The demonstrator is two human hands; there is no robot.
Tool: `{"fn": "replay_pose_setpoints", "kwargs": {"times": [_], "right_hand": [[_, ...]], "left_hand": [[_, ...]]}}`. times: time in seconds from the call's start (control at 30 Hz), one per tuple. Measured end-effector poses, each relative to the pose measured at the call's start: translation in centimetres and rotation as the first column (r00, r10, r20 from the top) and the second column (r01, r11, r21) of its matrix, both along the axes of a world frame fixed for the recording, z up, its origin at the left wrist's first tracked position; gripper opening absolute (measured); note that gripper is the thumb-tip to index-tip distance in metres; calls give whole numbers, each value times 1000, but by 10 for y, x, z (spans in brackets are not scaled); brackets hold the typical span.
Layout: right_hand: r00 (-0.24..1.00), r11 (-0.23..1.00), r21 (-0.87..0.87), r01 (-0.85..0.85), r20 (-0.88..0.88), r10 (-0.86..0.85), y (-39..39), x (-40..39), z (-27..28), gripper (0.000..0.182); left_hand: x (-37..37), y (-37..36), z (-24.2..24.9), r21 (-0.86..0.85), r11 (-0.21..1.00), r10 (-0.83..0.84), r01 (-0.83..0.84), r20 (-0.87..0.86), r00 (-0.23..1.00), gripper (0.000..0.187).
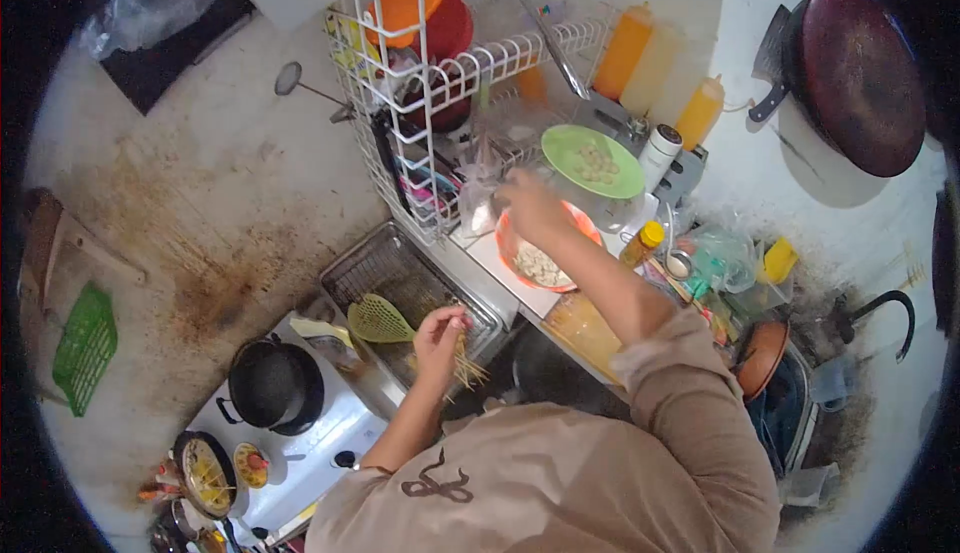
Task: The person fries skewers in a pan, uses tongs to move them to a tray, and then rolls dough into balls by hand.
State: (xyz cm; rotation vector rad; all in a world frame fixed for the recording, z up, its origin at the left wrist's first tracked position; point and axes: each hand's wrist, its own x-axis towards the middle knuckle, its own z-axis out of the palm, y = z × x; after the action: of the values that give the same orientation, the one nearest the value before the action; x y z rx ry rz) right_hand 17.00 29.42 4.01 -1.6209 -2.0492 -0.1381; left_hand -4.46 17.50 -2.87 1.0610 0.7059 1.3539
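Several thin bamboo skewers (463,365) stick out below my left hand (440,338), whose fingers are closed around them. My right hand (530,203) reaches over the far left rim of an orange bowl (507,253), its fingers curled together; what they pinch, if anything, is too small to make out. Pale, crumbly pieces of food (540,266) lie in the bowl. Beside the right fingertips stands a clear plastic bag (478,208) with something whitish inside. Behind the bowl is a light green plate (570,143) bearing small pale lumps.
A wire tray (345,283) holds a yellow-green slotted ladle (378,319) left of my left hand. On the stove (330,443) sits a black pot (268,383). A white wire rack (400,188) rises at the counter's back. Sauce bottles (700,113) and a yellow-capped jar (642,243) stand at right.
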Motion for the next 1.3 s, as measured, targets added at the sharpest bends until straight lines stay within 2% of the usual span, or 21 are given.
{"fn": "replay_pose_setpoints", "kwargs": {"times": [0.07, 0.1, 0.2, 0.3, 0.43, 0.53, 0.57, 0.67, 0.7, 0.8, 0.9, 0.93, 0.97, 1.0, 1.03, 1.07, 1.13, 1.17, 1.2, 1.27, 1.3], "right_hand": [[993, 987, -115, 113, 48, -109, 29, -15, -4, 21], [972, 967, -150, 207, 141, -186, 47, -15, -15, 23], [945, 939, -160, 304, 171, -277, 57, -22, -20, 22], [940, 939, -196, 283, 253, -230, 66, -19, -32, 20], [987, 994, -96, 53, 155, -38, 58, -23, -24, 13], [988, 993, -33, -111, 108, 114, 34, -32, 0, 10], [982, 986, 26, -162, 99, 159, 23, -37, 7, 9], [955, 941, 164, -297, 36, 295, -15, -56, 32, 13], [940, 920, 202, -337, 8, 342, -30, -61, 40, 15], [886, 894, 192, -405, -162, 435, -82, -70, 63, 14], [844, 883, 177, -436, -261, 469, -122, -57, 64, 16], [818, 894, 107, -435, -370, 441, -132, -50, 62, 17], [785, 898, 37, -438, -472, 402, -141, -43, 61, 18], [746, 895, -31, -444, -566, 351, -149, -34, 61, 20], [707, 825, -381, -416, -706, 30, -159, -23, 63, 22], [672, 804, -453, -386, -735, -92, -168, -17, 69, 22], [565, 737, -582, -344, -755, -333, -186, -6, 77, 23], [604, 650, -628, -428, -734, -311, -183, 7, 70, 25], [612, 661, -626, -414, -729, -307, -186, 10, 68, 25], [625, 683, -623, -381, -718, -306, -194, 15, 65, 26], [552, 752, -487, -444, -810, -199, -187, 24, 37, 27]], "left_hand": [[-2, -1, -1, -18, 1000, 19, -19, -5, 1000, 14], [-5, 0, -4, -7, 1000, 14, -14, -2, 1000, 14], [-17, 2, -14, 6, 1000, 26, -26, -11, 1000, 14], [-27, -3, -12, -4, 999, 36, -36, 3, 999, 14], [-35, 0, -25, -111, 992, -59, 60, 15, 998, 22], [-21, 2, -21, -282, 955, -33, 98, 227, 973, 30], [-16, 6, -29, -280, 950, -69, 140, 249, 966, 40], [6, 11, -12, -355, 928, -2, 110, 290, 957, 46], [11, 16, -16, -393, 903, -26, 173, 351, 936, 57], [16, 17, 19, -206, 890, -175, 407, 669, 722, 64], [21, 14, 28, -160, 962, -98, 222, 555, 826, 56], [22, 12, 31, -127, 977, -82, 169, 513, 854, 53], [23, 10, 32, 10, 989, -138, 148, 429, 893, 52], [23, 9, 25, 9, 988, -145, 152, 344, 928, 53], [23, 8, 13, 6, 988, -152, 155, 256, 955, 53], [25, 6, 5, 4, 987, -158, 159, 162, 974, 54], [31, -9, 23, 72, 985, -162, 157, 74, 984, 54], [32, -11, 22, 117, 974, -195, 192, 14, 981, 53], [34, -14, 22, 160, 960, -226, 231, -48, 973, 52], [44, -19, 20, 124, 964, -230, 236, -62, 971, 49], [48, -21, 20, 131, 954, -260, 268, -74, 963, 47]]}}
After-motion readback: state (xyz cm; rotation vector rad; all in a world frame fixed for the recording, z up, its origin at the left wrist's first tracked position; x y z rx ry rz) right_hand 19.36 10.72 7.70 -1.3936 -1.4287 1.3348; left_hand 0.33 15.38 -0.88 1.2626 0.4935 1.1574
